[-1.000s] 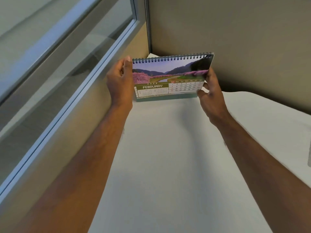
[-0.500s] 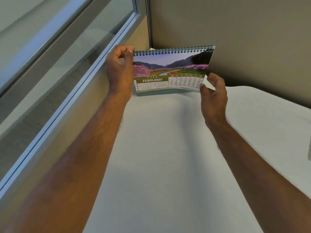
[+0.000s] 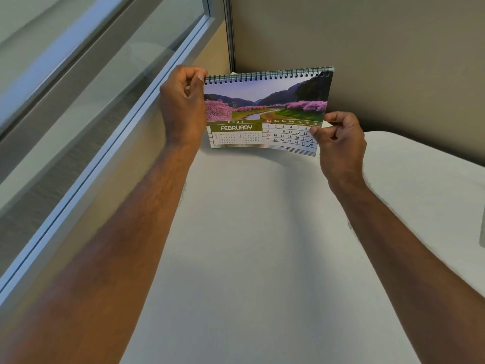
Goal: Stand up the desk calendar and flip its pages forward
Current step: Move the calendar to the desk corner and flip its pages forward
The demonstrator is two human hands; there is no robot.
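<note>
A spiral-bound desk calendar point(image 3: 265, 103) is held up above the far end of the white table point(image 3: 262, 245), its FEBRUARY page with pink blossom trees facing me. My left hand point(image 3: 182, 106) grips its upper left corner by the wire binding. My right hand point(image 3: 338, 143) pinches the lower right corner of the pages between thumb and fingers, and the page edges there fan out and curl forward. The calendar's base and back are hidden behind the pages.
A glass partition with a metal frame point(image 3: 112, 143) runs along the left edge of the table. A beige wall panel point(image 3: 380, 61) closes off the far side just behind the calendar. A grey object point(image 3: 482, 237) shows at the right edge.
The calendar has risen off the table and come closer to me. My right hand moved from the right edge down to the lower right corner and pinched the pages.
</note>
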